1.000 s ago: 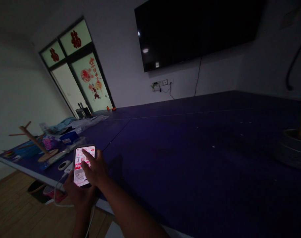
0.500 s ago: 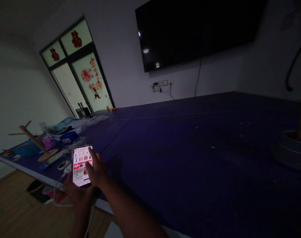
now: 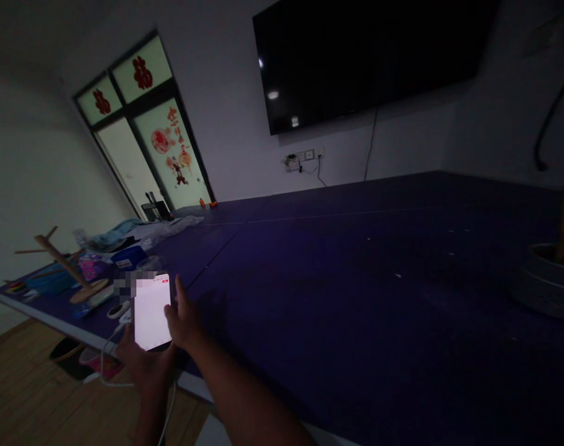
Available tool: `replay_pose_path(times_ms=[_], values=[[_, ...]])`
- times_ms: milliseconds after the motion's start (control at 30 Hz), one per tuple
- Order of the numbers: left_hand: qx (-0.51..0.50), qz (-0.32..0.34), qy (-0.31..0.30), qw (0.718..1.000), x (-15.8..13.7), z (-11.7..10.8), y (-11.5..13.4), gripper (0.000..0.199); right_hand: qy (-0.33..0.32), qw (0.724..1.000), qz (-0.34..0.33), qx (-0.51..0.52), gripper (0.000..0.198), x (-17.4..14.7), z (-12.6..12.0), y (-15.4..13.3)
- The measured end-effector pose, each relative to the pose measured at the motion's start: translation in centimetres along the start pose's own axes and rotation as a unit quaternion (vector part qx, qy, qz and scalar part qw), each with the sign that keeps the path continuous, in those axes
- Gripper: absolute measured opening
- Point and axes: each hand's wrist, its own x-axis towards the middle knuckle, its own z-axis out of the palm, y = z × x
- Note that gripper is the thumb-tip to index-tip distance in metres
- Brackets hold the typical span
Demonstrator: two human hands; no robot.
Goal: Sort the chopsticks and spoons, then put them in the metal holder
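Observation:
A smartphone (image 3: 152, 316) with a bright, nearly blank white screen is held upright over the left part of the table. My left hand (image 3: 145, 365) grips its lower end from below, the thumb along the left edge. At the right side of the phone is my right hand (image 3: 185, 325), its thumb at the screen's right edge and its index finger pointing up beside the casing. The other fingers of both hands are hidden. A white cable (image 3: 103, 365) hangs in a loop just left of my left hand.
The purple table (image 3: 309, 266) stretches to the back wall. On its left lie a wooden stand (image 3: 68, 263), a blue basket (image 3: 49, 282), a roll of tape (image 3: 118, 309) and plastic bags (image 3: 170, 230). A round metal container (image 3: 546, 285) stands right. A television (image 3: 365, 62) hangs above.
The phone's screen has turned from a page of coloured icons and pictures to nearly blank white. My right index finger and thumb have shifted right, off most of the screen.

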Motion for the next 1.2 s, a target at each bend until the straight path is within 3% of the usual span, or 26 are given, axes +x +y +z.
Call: replay_pose_path(times_ms=[133,400,700,933,1200], values=[[0.008,-0.018,0.017,1.000,-0.1,0.1,-0.1,0.066,-0.023,0.998,0.048,0.021,0.065,0.0,0.4,0.3],[-0.009,-0.004,0.017,1.000,-0.2,-0.2,0.9,0.060,-0.036,0.999,0.032,-0.014,0.045,0.2,0.6,0.7],[0.007,0.020,0.036,0.999,0.0,-0.1,0.9,0.057,-0.051,0.997,0.023,-0.062,0.050,0.0,0.6,0.8],[-0.013,0.005,0.022,1.000,-0.1,-0.4,2.0,0.053,-0.054,0.996,0.018,-0.067,0.052,-0.1,0.6,0.8],[-0.035,-0.032,0.031,0.998,0.0,0.1,0.6,0.056,-0.050,0.997,0.014,-0.058,0.052,-0.2,0.3,0.4]])
